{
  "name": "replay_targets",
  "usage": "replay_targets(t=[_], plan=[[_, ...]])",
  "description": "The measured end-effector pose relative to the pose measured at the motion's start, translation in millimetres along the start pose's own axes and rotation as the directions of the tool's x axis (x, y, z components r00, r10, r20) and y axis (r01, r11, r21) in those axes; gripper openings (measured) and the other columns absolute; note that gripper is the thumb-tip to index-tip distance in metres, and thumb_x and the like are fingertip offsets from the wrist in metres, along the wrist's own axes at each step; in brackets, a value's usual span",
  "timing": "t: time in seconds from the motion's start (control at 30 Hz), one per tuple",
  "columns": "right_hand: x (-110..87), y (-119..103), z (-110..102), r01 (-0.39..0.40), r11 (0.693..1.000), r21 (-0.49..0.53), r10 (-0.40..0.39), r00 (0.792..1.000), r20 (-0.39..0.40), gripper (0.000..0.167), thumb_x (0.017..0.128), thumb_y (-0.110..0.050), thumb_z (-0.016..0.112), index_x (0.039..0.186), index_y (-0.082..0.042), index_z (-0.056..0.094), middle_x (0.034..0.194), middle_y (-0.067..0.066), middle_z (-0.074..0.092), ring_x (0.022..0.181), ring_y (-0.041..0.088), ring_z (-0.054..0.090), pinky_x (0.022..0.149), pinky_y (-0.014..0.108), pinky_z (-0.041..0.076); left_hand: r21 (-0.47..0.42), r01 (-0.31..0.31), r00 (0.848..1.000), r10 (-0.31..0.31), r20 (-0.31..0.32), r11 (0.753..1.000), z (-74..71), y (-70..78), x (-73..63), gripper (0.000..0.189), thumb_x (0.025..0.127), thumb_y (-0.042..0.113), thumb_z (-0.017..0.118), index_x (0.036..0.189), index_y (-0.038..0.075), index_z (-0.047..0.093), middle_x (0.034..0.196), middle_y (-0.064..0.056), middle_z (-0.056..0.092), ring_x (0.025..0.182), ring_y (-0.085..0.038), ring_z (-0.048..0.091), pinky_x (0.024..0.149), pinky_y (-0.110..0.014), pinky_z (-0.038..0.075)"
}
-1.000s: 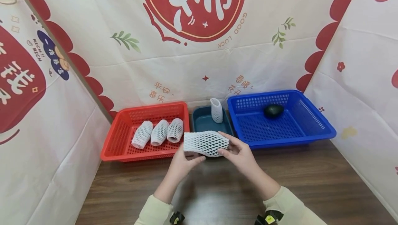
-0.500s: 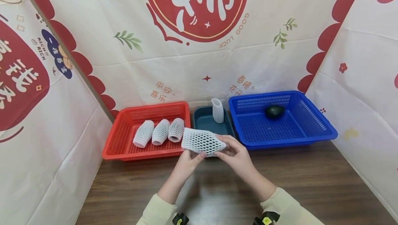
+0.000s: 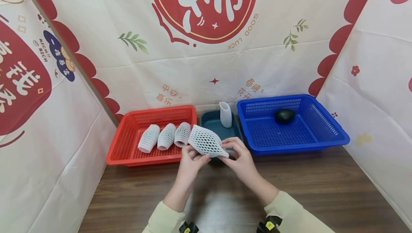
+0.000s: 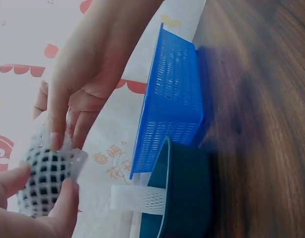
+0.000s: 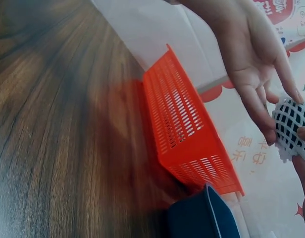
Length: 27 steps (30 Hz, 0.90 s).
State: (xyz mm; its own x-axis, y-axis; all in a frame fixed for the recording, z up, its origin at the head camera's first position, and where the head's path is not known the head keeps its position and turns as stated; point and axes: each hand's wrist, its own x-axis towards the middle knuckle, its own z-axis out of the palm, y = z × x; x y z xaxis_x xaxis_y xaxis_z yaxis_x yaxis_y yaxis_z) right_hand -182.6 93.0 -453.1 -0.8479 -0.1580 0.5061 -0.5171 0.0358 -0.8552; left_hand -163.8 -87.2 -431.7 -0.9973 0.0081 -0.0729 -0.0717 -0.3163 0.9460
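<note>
Between both hands, above the front of the small teal tray [image 3: 214,127], is a white foam net sleeve [image 3: 206,140]. Something dark shows through its mesh in the left wrist view, bulging the net [image 4: 43,173]. My left hand [image 3: 190,163] holds the sleeve from below and the left, thumb on its near side. My right hand [image 3: 239,158] pinches its narrowed right end. A dark green avocado [image 3: 284,115] lies in the blue basket [image 3: 293,145]. Another foam net sleeve [image 3: 226,115] stands upright in the teal tray.
To the left, a red basket [image 3: 145,160] holds three white net sleeves [image 3: 166,137] in a row. The baskets and tray stand side by side on a brown wooden table [image 3: 225,197]. Printed white cloth [image 3: 193,61] hangs behind and along both sides.
The held sleeve has tilted, its left end rising and its right end dropping and narrowing in my right fingers. Both hands have shifted slightly with it. Baskets, tray and avocado stay put.
</note>
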Motion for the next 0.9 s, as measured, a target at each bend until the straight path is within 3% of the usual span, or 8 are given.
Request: replay_targets(t=[0.17, 0.3, 0.5, 0.7, 0.9], plan=[[-1.0, 5, 3, 0.135, 0.980, -0.145, -0.124, 0.989, 0.083, 0.036, 0.073, 0.010, 0.080, 0.103, -0.006, 0.070, 0.116, 0.013, 0.054, 0.109, 0.026, 0.054, 0.090, 0.026, 0.050, 0.017, 0.018, 1.000, -0.018, 0.020, 1.000, -6.5, 5.4, 2.1, 0.067, 0.088, -0.002, 0.066, 0.141, 0.001, 0.026, 0.142, -0.023, 0.033, 0.117, -0.031, 0.054, 0.094, -0.033, 0.049], [-0.7, 6, 4, 0.301, 0.907, -0.296, -0.259, 0.950, 0.172, 0.038, 0.071, 0.006, 0.082, 0.104, -0.009, 0.073, 0.115, 0.008, 0.055, 0.109, 0.024, 0.055, 0.093, 0.024, 0.048, 0.007, 0.033, 0.999, -0.033, 0.038, 0.999, -11.7, 7.9, 4.1, 0.071, 0.089, 0.006, 0.067, 0.147, 0.004, 0.026, 0.145, -0.021, 0.034, 0.123, -0.030, 0.048, 0.097, -0.037, 0.046], [-0.1, 4, 7, 0.503, 0.777, -0.378, -0.418, 0.862, 0.288, 0.030, 0.071, 0.000, 0.084, 0.098, -0.009, 0.075, 0.111, 0.005, 0.059, 0.107, 0.023, 0.055, 0.095, 0.030, 0.046, 0.003, 0.026, 0.998, -0.026, 0.058, 1.000, -14.1, 8.0, 4.2, 0.071, 0.093, 0.016, 0.066, 0.149, 0.003, 0.024, 0.147, -0.020, 0.037, 0.123, -0.026, 0.048, 0.097, -0.039, 0.046], [-1.1, -1, 11, 0.631, 0.705, -0.323, -0.504, 0.767, 0.398, 0.026, 0.070, -0.001, 0.082, 0.094, -0.009, 0.074, 0.106, 0.003, 0.063, 0.107, 0.023, 0.057, 0.095, 0.033, 0.047, 0.028, 0.024, 0.999, -0.025, 0.036, 0.999, -13.0, 5.3, 4.4, 0.076, 0.091, 0.017, 0.069, 0.149, 0.007, 0.022, 0.143, -0.019, 0.040, 0.121, -0.027, 0.049, 0.095, -0.039, 0.047], [4.9, -9, 14, 0.728, 0.625, -0.282, -0.521, 0.657, 0.544, 0.022, 0.074, -0.009, 0.081, 0.094, -0.010, 0.074, 0.107, 0.004, 0.066, 0.112, 0.022, 0.057, 0.099, 0.037, 0.045, 0.170, 0.005, 1.000, -0.003, -0.009, 0.985, -21.2, 4.6, 4.6, 0.083, 0.083, 0.013, 0.077, 0.147, 0.010, 0.024, 0.138, -0.017, 0.043, 0.118, -0.029, 0.048, 0.094, -0.034, 0.046]])
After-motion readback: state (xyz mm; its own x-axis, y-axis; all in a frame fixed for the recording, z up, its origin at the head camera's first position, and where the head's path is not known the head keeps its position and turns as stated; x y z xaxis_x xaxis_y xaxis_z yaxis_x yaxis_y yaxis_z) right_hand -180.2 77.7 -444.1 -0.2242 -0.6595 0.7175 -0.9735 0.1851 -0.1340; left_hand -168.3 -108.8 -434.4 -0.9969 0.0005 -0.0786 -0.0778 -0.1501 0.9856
